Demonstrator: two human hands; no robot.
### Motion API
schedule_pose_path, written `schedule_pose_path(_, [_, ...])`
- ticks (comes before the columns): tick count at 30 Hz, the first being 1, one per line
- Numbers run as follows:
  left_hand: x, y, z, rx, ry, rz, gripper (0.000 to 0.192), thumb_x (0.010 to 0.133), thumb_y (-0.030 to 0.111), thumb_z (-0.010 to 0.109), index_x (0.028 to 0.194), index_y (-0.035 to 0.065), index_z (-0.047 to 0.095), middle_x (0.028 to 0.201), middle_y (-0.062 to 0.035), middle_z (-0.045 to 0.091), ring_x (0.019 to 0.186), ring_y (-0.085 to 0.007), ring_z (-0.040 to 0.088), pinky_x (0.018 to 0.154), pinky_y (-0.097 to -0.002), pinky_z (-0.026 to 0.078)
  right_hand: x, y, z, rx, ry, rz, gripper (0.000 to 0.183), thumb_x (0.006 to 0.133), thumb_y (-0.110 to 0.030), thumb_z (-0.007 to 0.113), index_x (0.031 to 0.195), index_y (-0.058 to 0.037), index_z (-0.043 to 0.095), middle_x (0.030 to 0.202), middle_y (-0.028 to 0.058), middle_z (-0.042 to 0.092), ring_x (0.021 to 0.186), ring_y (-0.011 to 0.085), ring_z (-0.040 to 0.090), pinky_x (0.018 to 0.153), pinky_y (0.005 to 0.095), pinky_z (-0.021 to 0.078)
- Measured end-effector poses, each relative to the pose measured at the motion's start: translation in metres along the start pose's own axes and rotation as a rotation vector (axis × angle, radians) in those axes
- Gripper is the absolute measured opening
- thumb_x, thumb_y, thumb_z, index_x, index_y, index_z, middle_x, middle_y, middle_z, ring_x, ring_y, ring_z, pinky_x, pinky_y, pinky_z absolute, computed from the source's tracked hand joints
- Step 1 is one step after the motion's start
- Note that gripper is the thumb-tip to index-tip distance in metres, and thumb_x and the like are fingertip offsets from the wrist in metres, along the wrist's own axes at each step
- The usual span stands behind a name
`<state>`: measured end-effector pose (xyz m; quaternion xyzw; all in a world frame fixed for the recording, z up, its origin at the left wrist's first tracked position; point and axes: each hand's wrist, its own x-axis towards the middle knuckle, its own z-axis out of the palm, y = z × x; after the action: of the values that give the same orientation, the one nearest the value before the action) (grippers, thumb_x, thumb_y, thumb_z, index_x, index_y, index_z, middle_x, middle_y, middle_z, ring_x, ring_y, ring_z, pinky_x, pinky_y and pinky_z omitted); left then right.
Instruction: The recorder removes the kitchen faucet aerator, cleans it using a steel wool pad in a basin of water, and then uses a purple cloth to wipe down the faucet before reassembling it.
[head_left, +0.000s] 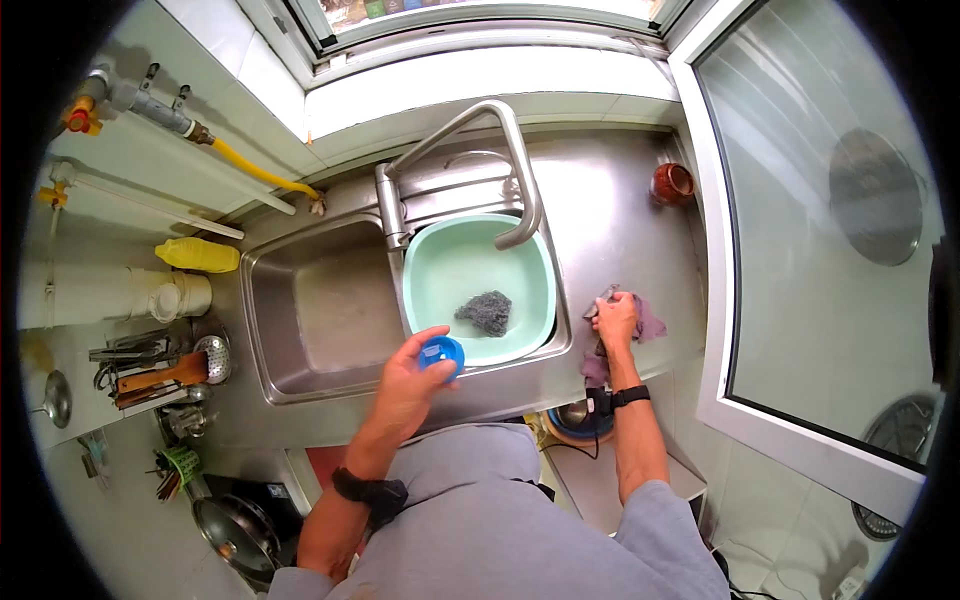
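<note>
My left hand (411, 379) holds a small round blue plastic cap or cup (441, 357) by its rim, over the near edge of a pale green plastic basin (420, 270). The basin sits in the right sink bowl, and a dark grey mesh scourer (487, 313) lies on its bottom. On the steel counter to the right, my right hand (616, 321) has its fingers closed on a greyish crumpled cloth (600, 301). A purplish cloth (649, 319) lies beside and under that hand.
A steel faucet (517, 150) arches over the basin. Left of it is the other sink bowl (337, 300). A brown jar (673, 184) stands at the counter's back right. A yellow bottle (199, 255) lies at the left, near a utensil holder (150, 394). An open window sash (716, 225) flanks the right.
</note>
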<state>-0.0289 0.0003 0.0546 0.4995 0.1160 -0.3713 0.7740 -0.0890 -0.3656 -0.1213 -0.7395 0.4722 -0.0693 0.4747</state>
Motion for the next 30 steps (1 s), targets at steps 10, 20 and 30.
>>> schedule_pose_path(10, [0.004, 0.001, 0.008, 0.041, -0.025, 0.139, 0.063, 0.087, -0.004, 0.064, 0.145, 0.0037, 0.04, 0.119, -0.0078, 0.055, 0.107, -0.0159, 0.057, 0.094, -0.037, 0.056, -0.07, -0.048, 0.002, 0.018, 0.01, -0.201, 0.03, 0.092, -0.014, 0.064, 0.117, 0.001, 0.058, 0.085, 0.006, 0.065, 0.066, 0.0123, 0.062, 0.057, 0.0262, 0.0504])
schedule_pose_path(20, [0.006, -0.003, 0.009, 0.073, -0.083, 0.148, 0.06, 0.091, -0.006, 0.053, 0.148, 0.004, 0.039, 0.125, -0.0069, 0.056, 0.11, -0.0143, 0.056, 0.099, -0.0343, 0.052, -0.2, -0.175, 0.032, 0.187, -0.495, -0.831, 0.023, 0.086, 0.0, 0.069, 0.108, -0.0043, 0.07, 0.096, 0.0087, 0.061, 0.073, 0.0153, 0.062, 0.061, 0.0276, 0.0513])
schedule_pose_path(30, [0.005, -0.002, 0.0, 0.068, -0.092, 0.127, 0.054, 0.094, -0.003, 0.051, 0.147, 0.0025, 0.041, 0.123, -0.0088, 0.059, 0.107, -0.0157, 0.06, 0.097, -0.0344, 0.054, -0.199, -0.171, 0.041, -0.081, -0.449, -1.124, 0.026, 0.079, -0.002, 0.072, 0.103, -0.0091, 0.069, 0.092, 0.0085, 0.06, 0.069, 0.0222, 0.059, 0.057, 0.0323, 0.0493])
